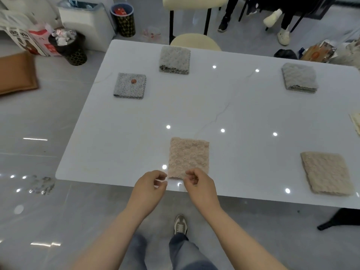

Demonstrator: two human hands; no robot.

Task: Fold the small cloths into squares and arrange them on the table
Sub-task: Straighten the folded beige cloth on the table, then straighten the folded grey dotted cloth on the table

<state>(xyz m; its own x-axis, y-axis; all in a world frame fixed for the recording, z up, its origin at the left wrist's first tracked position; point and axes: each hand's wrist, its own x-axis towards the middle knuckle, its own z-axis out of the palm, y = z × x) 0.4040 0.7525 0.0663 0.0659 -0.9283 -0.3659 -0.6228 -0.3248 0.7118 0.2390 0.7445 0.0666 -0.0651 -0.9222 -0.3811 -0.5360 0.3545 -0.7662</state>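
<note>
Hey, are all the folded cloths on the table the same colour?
No, the far cloth is grey, while the cloth at the near edge is beige.

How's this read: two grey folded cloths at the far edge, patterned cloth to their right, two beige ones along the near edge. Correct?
One slip: in the head view the patterned cloth lies left of the left grey cloth and the right grey cloth, not to their right. The centre beige cloth and right beige cloth do lie along the near edge.
</note>
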